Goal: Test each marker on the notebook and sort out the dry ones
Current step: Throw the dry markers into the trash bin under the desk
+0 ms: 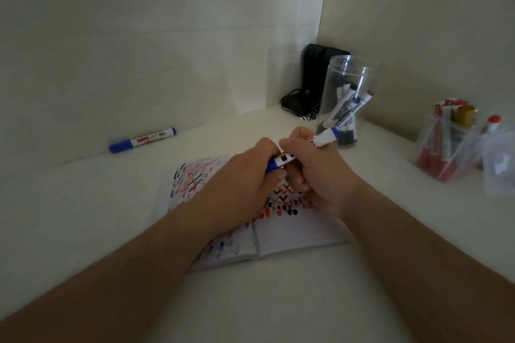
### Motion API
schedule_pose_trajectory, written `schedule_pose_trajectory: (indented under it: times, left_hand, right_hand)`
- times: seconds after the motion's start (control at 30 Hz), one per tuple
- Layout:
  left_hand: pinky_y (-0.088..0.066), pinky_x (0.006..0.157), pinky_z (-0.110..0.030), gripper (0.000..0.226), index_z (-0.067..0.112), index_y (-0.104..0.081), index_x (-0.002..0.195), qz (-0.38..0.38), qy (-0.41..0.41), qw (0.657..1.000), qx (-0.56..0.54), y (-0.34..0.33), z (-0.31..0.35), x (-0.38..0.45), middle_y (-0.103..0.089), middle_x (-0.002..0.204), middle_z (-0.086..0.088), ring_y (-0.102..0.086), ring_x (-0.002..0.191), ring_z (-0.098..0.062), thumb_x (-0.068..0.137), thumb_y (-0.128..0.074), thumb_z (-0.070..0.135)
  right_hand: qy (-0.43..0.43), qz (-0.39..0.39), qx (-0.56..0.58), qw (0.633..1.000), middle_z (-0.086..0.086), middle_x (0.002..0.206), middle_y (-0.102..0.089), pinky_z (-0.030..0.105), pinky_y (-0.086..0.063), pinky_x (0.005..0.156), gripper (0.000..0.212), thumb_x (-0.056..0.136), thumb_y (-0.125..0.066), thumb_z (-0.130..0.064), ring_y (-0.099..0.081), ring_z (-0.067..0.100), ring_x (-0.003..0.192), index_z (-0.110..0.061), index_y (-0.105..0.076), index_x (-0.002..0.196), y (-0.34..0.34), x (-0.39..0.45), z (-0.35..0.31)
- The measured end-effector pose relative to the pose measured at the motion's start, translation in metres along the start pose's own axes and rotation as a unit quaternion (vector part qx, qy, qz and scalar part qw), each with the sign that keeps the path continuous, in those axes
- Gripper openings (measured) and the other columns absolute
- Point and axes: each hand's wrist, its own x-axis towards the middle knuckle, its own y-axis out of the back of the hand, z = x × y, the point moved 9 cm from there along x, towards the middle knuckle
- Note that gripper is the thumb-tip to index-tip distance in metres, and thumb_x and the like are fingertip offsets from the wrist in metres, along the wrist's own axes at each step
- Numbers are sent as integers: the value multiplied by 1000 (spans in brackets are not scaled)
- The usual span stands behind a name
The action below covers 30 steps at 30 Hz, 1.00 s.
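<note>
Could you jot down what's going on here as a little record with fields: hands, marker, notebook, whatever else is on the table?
left hand: grips the blue cap end of the held marker
right hand: grips the marker's barrel
notebook: open under the hands, covered in red, black and blue test marks
lone blue marker: lying by the wall
clear jar: holds markers
clear bag: red markers

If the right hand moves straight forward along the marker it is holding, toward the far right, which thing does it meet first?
Most likely the clear jar with markers inside. The right hand holds the blue marker with its far end aimed at the jar's base. Nothing else shows in the gap between them, though depth is hard to judge.
</note>
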Motion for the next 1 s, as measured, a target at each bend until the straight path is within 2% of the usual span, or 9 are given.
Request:
schedule_pose_trajectory:
  times: [0.1,0.23,0.4,0.57,0.67,0.73,0.8,0.87,1.0]
  left_hand:
    - [-40,52,-23,9,24,-42,110,-15,-1,1000,-17,-5,4,-3,-52,70,6,-50,61,-11,107,-48,31]
    - [-36,45,-25,20,20,-47,120,-13,-22,1000,-1,-5,11,-2,-46,58,7,-49,53,-13,108,-44,36]
    - [-37,50,-24,27,25,-51,129,-31,9,999,-12,-6,7,-1,-47,59,7,-51,56,-9,108,-43,41]
    - [-40,57,-27,40,36,-44,139,-61,28,997,-24,-6,4,-3,-49,64,8,-49,56,-5,103,-49,52]
    - [-47,65,-30,78,38,-34,136,-98,72,992,-20,-9,-4,-5,-58,79,10,-57,70,-2,76,-75,67]
    - [-51,74,-35,94,42,-29,133,-125,104,986,31,-10,-13,-7,-61,96,10,-60,85,-10,61,-77,80]
    - [-50,81,-35,89,45,-33,131,-156,116,978,70,-10,-20,-11,-56,105,14,-58,94,-10,62,-70,87]
    - [-49,85,-33,73,49,-45,128,-181,103,973,96,-12,-21,-15,-55,112,19,-55,99,-8,68,-66,86]
    - [-51,97,-37,78,49,-53,128,-210,67,966,133,-22,-17,-16,-60,125,21,-56,109,-7,63,-61,93]
  right_hand:
    - [39,8,13,999,9,54,-38,23,-28,39,35,100,-63,-10,-33,13,41,-15,-41,72,1,-2,-8]
    - [33,-7,43,999,9,54,-36,23,-23,39,39,103,-60,-11,-28,14,40,-14,-36,71,-3,-6,-6]
    - [17,-11,75,997,5,51,-36,27,-16,42,43,104,-54,-7,-26,14,40,-16,-30,70,-4,-9,-1]
    - [40,15,31,999,9,53,-32,24,-23,40,41,101,-57,-3,-27,16,41,-16,-31,72,3,-10,-9]
    - [40,33,8,999,9,51,-35,23,-26,39,36,100,-57,-4,-31,15,39,-15,-39,70,11,-10,-13]
    - [41,69,19,997,3,52,-41,21,-26,38,31,98,-55,-10,-33,12,41,-15,-46,68,27,-11,-19]
    - [30,118,81,989,0,55,-41,21,-23,41,24,89,-57,-17,-34,12,47,-18,-51,66,48,-13,-25]
    - [-6,128,101,987,2,59,-42,23,-24,44,27,93,-58,-24,-35,13,53,-19,-55,67,58,-14,-25]
    - [-88,25,6,996,5,66,-52,22,-34,47,26,100,-60,-33,-46,15,56,-18,-63,79,48,-30,-15]
